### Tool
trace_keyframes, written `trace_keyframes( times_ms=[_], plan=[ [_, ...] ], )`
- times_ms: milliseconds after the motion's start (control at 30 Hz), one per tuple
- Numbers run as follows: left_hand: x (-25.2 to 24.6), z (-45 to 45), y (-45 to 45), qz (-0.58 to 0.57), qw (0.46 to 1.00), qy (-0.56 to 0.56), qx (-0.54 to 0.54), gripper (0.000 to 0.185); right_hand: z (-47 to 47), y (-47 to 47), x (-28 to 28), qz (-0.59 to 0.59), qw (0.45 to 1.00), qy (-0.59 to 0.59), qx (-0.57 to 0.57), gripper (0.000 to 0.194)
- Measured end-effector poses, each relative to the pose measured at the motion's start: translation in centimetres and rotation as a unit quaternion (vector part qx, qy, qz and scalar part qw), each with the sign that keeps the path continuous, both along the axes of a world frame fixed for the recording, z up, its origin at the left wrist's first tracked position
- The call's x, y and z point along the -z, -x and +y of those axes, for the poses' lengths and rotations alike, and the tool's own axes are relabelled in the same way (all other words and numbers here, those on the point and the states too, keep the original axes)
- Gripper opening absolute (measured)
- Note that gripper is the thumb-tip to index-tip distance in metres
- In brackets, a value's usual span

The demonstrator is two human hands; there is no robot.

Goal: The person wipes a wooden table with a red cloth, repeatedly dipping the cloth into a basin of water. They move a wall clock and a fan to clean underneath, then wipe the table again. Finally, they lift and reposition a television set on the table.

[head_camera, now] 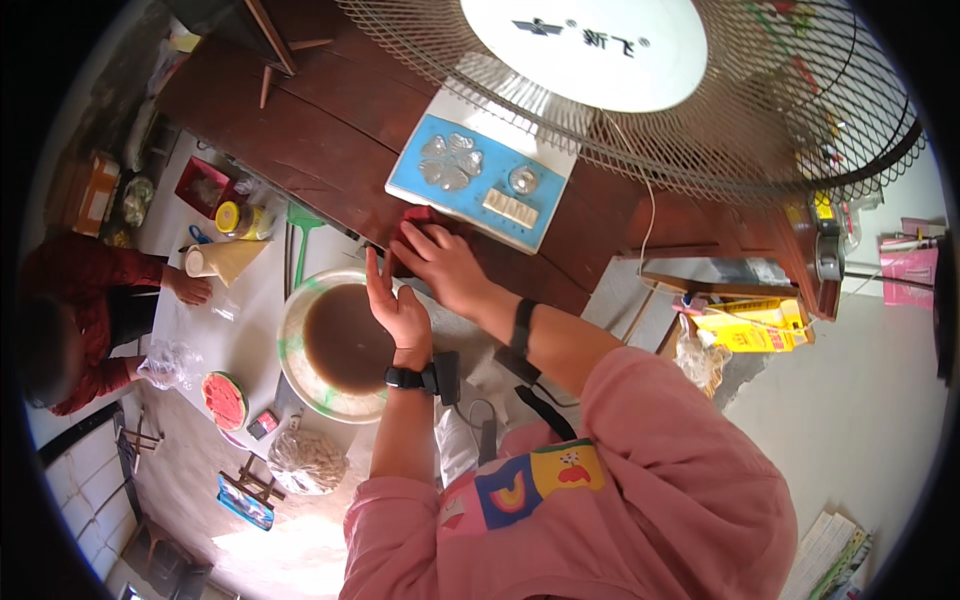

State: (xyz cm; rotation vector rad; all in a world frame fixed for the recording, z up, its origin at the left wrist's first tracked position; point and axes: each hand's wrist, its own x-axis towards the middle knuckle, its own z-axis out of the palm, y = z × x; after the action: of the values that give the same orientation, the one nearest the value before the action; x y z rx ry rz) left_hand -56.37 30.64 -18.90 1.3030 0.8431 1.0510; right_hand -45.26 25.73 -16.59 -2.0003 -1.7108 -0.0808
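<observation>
My right hand (444, 264) presses a dark red cloth (421, 217) onto the brown wooden top (337, 131), close to the front edge of the fan base. My left hand (403, 319) is held up with fingers extended, near the wooden top's edge and over the rim of the basin; I see nothing in it. The basin (291, 330) is pale with green patches and contains murky brown water (345, 337). The fan base (491, 184) is white with a blue control panel, clear petal-shaped pieces, a round knob and a row of pale push buttons.
A fan's wire guard (750, 176) overhangs the wooden top, its cord (646, 225) hanging down. Beside the basin are a green fly swatter (301, 232), a yellow-lidded jar (238, 220), a cut watermelon (224, 401) and a bagged bundle (307, 459). Another person (90, 322) is at the left.
</observation>
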Motion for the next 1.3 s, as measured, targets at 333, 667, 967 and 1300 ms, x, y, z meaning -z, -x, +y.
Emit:
trace_keyframes(
  times_ms=[333, 667, 967, 1300],
  plan=[
    [-2.1, -0.7, 1.3, 0.182, 0.970, -0.136, 0.084, 0.063, -22.5, -2.6, -2.1, -0.038, 0.985, 0.165, 0.029, 0.058],
    [-5.1, -2.1, 4.6, 0.164, 0.980, -0.112, 0.031, 0.057, -5.1, 0.8, 0.3, 0.022, 0.995, 0.085, -0.044, 0.055],
    [-1.1, -6.6, 12.1, 0.270, 0.963, -0.010, 0.022, 0.066, 17.8, 0.9, 3.3, -0.005, 0.999, 0.007, 0.042, 0.051],
    [2.1, -4.6, 19.3, 0.306, 0.948, 0.075, 0.040, 0.045, 12.7, 4.8, 1.9, 0.032, 0.977, 0.176, 0.116, 0.072]
  ],
)
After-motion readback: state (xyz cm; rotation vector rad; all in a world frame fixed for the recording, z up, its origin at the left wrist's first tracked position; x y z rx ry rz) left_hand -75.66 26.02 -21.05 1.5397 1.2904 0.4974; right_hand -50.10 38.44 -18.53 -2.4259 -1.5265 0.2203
